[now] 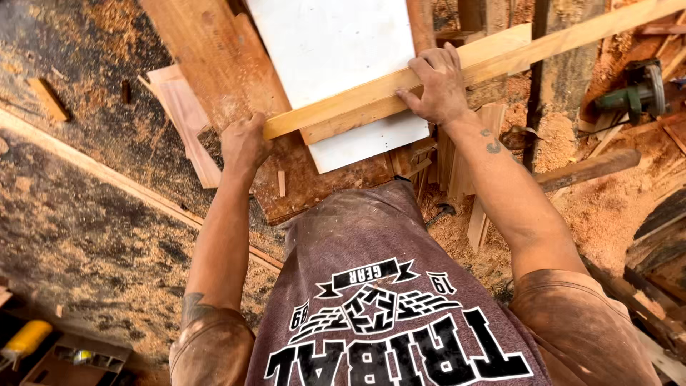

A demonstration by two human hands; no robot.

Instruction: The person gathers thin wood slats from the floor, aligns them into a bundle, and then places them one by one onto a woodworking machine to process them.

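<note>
Floor (86, 214) fills the frame from 7 to 11 o'clock, dark and thick with sawdust. Next, a reddish wooden bench board (229, 71) runs up toward 12, with a white panel (329, 50) lying flat on it. Across the panel, from centre out to 2 o'clock, lies the long pale wooden strip (500, 57), seemingly two lengths stacked. I judge it stiff, light, dry and not slippery, likely to sag or swing at its far end if lifted, so best held near both ends. My right hand (437, 87) presses down on it, fingers curled over the top edge. My left hand (244, 143) sits at its near end, closed around the tip. A green power saw (636, 91) rests at 3 o'clock, well apart. Loose offcuts (468, 150) stand just beside the bench.
</note>
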